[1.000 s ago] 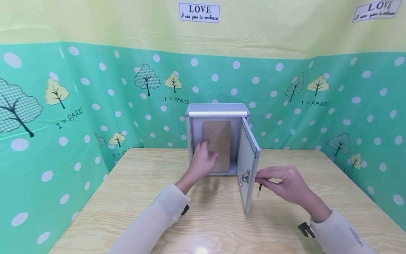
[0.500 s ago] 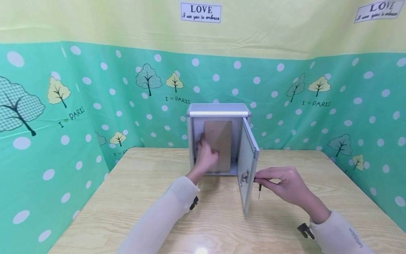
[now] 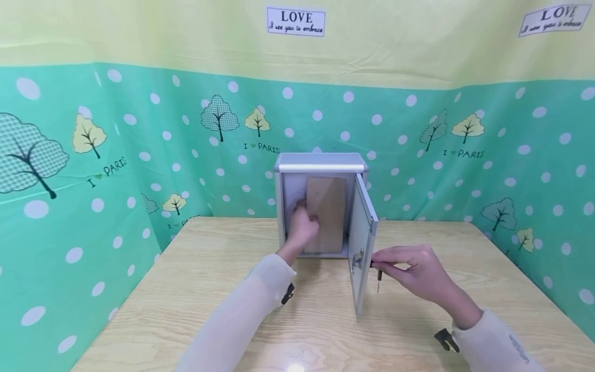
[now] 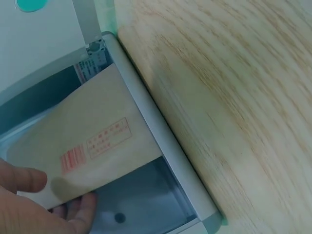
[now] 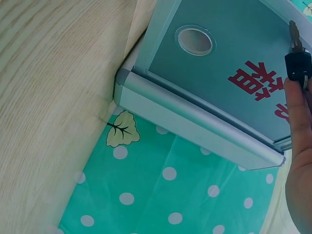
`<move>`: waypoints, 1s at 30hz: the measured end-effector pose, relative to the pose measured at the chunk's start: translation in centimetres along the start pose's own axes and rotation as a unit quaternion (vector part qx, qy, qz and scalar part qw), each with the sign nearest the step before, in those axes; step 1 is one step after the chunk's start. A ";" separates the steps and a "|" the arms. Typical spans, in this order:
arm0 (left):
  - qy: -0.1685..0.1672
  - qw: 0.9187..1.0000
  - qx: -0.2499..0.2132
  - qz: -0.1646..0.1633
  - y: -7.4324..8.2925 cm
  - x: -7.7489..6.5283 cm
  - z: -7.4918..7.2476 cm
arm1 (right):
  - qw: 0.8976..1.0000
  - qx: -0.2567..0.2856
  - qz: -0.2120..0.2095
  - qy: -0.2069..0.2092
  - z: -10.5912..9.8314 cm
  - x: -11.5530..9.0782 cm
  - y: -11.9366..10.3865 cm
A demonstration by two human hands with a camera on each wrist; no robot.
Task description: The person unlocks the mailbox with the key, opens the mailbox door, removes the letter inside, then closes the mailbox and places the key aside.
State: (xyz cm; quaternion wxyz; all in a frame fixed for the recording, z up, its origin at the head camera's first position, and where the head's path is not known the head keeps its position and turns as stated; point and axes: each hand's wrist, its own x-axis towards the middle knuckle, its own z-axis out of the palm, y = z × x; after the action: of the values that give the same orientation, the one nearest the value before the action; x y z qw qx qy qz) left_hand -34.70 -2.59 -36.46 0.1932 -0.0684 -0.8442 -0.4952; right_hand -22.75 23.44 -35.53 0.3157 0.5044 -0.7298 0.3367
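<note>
A grey metal mailbox stands on the table with its door swung out to the right. Inside it, a brown paper envelope is upright; red print shows on the envelope in the left wrist view. My left hand reaches into the box and pinches the envelope's left edge, thumb on the front, fingers behind. At the door's outer face, my right hand pinches a key at the lock; that key is mostly hidden by the fingers. A second black-headed key dangles beside them.
The wooden table runs out in front and to both sides of the box. Close behind hangs a green dotted cloth with printed trees. A printed slip shows beyond the envelope in the left wrist view.
My left hand has gone deeper into the box and taken the envelope by its left edge. The envelope has shifted slightly right. My right hand has stayed at the lock.
</note>
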 end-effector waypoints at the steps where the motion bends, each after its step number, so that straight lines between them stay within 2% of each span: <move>1: 0.006 1.000 -0.003 0.004 0.1 -0.1 0.0 | 1.000 0.000 0.003 -0.001 0.0 -0.1 0.0; 6: 0.016 0.999 -0.015 0.032 0.1 -0.5 -0.1 | 1.000 -0.005 0.022 -0.007 -0.1 -0.2 0.1; 14: 0.002 0.998 -0.008 0.059 0.3 -1.1 -1.0 | 0.999 -0.011 0.031 -0.009 -0.2 -0.3 0.0; 25: -0.009 0.996 0.001 0.091 -0.5 -2.0 -2.4 | 1.000 -0.004 -0.003 0.005 0.0 -0.1 0.0; 30: -0.016 0.994 -0.021 0.106 -0.6 -2.3 -3.4 | 1.000 -0.002 -0.008 0.012 0.0 -0.2 0.1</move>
State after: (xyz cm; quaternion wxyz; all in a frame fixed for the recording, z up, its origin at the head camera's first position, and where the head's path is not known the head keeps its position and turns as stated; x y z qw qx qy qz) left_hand -31.86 -5.59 -36.38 0.2298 -0.1695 -0.8244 -0.4887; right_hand -22.75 23.59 -35.67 0.3279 0.5053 -0.7226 0.3391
